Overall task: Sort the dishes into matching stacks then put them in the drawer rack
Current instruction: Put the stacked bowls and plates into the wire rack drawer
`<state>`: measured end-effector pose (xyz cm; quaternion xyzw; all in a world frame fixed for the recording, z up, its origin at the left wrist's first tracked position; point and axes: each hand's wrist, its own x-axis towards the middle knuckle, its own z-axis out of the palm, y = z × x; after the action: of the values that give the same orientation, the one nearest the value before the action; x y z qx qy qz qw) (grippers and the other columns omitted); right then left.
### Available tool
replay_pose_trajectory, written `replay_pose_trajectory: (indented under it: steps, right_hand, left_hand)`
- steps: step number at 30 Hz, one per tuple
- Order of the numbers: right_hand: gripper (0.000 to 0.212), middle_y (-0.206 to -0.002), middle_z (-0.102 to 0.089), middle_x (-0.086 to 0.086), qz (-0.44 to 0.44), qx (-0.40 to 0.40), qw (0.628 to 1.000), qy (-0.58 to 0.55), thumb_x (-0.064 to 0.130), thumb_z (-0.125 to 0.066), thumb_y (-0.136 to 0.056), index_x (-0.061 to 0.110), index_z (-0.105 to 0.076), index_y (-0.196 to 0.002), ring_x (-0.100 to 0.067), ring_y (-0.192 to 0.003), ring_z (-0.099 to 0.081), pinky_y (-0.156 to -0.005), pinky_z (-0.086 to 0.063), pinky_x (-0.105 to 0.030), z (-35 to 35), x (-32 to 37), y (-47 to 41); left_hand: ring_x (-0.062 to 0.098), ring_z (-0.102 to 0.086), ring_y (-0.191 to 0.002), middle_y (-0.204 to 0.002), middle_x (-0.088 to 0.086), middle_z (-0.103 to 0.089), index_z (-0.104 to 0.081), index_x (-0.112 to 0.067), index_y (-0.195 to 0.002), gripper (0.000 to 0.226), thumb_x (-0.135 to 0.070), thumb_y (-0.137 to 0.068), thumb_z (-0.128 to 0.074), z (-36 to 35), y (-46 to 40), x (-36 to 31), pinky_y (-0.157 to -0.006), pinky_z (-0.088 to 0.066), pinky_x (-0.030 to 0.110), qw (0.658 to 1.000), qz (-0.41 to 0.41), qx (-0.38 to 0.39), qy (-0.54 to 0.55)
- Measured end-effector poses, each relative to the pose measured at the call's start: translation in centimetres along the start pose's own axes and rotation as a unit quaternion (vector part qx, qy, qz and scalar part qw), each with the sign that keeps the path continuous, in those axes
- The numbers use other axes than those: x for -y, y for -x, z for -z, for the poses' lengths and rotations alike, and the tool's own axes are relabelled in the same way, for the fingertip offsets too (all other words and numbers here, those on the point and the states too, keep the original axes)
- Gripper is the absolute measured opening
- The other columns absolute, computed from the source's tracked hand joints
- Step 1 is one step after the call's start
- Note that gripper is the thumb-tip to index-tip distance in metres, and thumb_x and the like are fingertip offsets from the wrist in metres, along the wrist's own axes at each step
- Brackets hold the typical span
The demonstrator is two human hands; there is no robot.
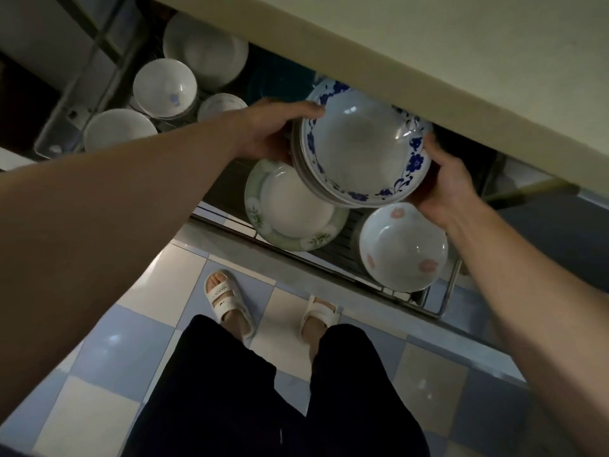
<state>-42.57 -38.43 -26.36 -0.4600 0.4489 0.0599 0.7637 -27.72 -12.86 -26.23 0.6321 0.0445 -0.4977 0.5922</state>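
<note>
While it hangs over the drawer rack (441, 301), both hands' grip clasps the plate stack (362, 150) between them.

The pulled-out drawer rack (441, 305) is a metal wire frame under the table (428, 54) edge. In it rest a green-rimmed plate (290, 209), a bowl with pink flowers (403, 247), and several white bowls (164, 85) at the far left. Below is a checkered tile floor (108, 351).

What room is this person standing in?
Most likely a home kitchen. A pull-out drawer rack under a counter holds bowls and plates, both hands hold a plate stack, and the floor is checkered tile.
</note>
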Motion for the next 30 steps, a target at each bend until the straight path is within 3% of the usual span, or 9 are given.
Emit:
replay_pose_trajectory:
  steps: [5, 9, 15, 23, 30]
  right_hand:
    - [0.059, -0.137, -0.065, -0.015, 0.024, 0.031, 0.998, -0.039, 0.033, -0.068, -0.087, 0.009, -0.059, -0.141, -0.035, -0.129, -0.059, -0.111, -0.046, -0.053, 1.3, 1.2, -0.7]
    - [0.065, -0.139, -0.063, -0.014, 0.041, 0.026, 0.998, -0.050, 0.030, -0.068, -0.082, 0.009, -0.057, -0.142, -0.034, -0.130, -0.059, -0.112, -0.044, -0.052, 2.0, 1.3, -1.0]
    - [0.046, -0.137, -0.065, -0.014, 0.039, 0.001, 0.997, -0.068, 0.028, -0.062, -0.098, 0.008, -0.059, -0.140, -0.032, -0.129, -0.059, -0.112, -0.046, -0.049, 3.6, 0.5, -2.3]
    - [0.039, -0.130, -0.069, -0.017, 0.011, -0.001, 0.998, -0.065, 0.031, -0.059, -0.101, 0.008, -0.062, -0.133, -0.035, -0.124, -0.063, -0.101, -0.053, -0.049, 4.7, -0.7, -3.6]
    - [0.047, -0.141, -0.061, -0.017, 0.016, -0.012, 0.996, -0.088, 0.026, -0.057, -0.102, 0.006, -0.053, -0.144, -0.034, -0.132, -0.056, -0.112, -0.044, -0.050, 4.7, -0.4, -4.2]
  left_hand:
    - [0.033, -0.071, -0.110, -0.126, 0.016, -0.070, -0.060, -0.012, -0.134, 0.068, -0.031, -0.074, -0.087, -1.2, -2.3, -1.3, -0.085, -0.060, 0.048, 0.999, -0.017, -0.011, 0.030]
    - [0.033, -0.071, -0.109, -0.124, 0.014, -0.070, -0.060, -0.012, -0.132, 0.065, -0.026, -0.075, -0.088, -2.7, -3.8, -1.6, -0.083, -0.061, 0.049, 0.998, -0.026, -0.019, 0.053]
    - [0.035, -0.071, -0.107, -0.118, 0.018, -0.073, -0.063, -0.001, -0.126, 0.053, -0.014, -0.079, -0.084, -4.0, -6.0, 0.5, -0.082, -0.061, 0.049, 0.992, -0.038, -0.016, 0.119]
    - [0.036, -0.069, -0.113, -0.127, 0.021, -0.067, -0.059, 0.002, -0.132, 0.061, -0.007, -0.076, -0.083, -3.9, -7.5, 1.9, -0.091, -0.059, 0.050, 0.989, -0.037, 0.008, 0.142]
    - [0.036, -0.069, -0.112, -0.126, 0.022, -0.068, -0.058, 0.004, -0.133, 0.069, -0.009, -0.071, -0.085, -4.4, -8.6, 2.0, -0.092, -0.058, 0.050, 0.988, -0.039, 0.005, 0.152]
